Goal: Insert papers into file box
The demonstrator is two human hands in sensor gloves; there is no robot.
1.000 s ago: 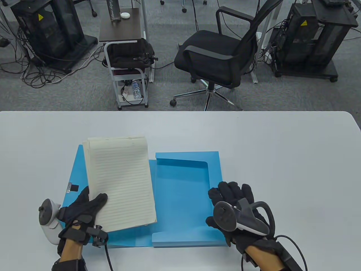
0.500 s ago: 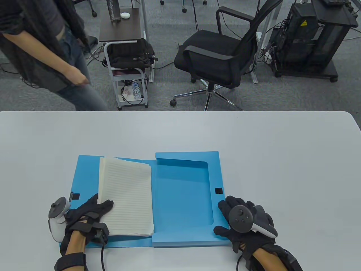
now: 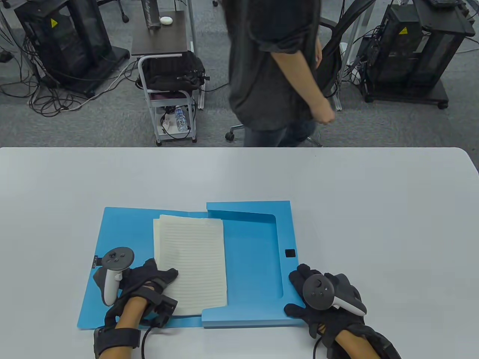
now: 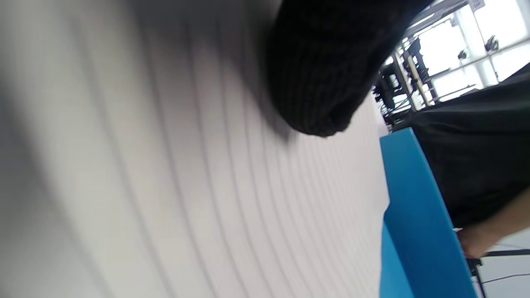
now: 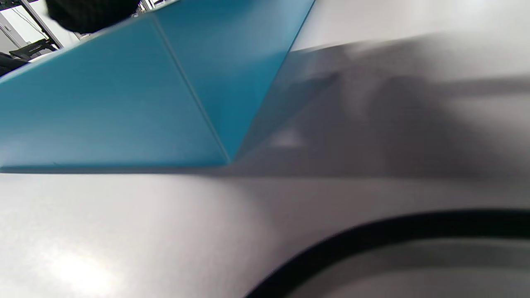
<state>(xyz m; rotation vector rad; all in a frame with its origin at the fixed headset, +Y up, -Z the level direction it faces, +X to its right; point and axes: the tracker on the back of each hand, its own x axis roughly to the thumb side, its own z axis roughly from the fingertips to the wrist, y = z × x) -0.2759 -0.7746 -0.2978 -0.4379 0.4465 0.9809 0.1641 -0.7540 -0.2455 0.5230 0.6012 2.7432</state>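
Fingers, table view: left hand (image 3: 149, 280) pinches the papers' (image 3: 191, 261) near corner; right hand (image 3: 322, 295) lies spread on the file box's (image 3: 286, 232) near right corner, steadying it on the bench (image 3: 374, 205).
Papers, left wrist view: a fingertip (image 4: 319, 74) presses the lined sheets beside the box wall.
Right wrist view: only box corner and bench.
Progress: papers half over the box tray, left part on its lid; seating them is left.

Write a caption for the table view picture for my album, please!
Gloved left hand slides lined cream papers into the open blue file box steadied by the right hand.
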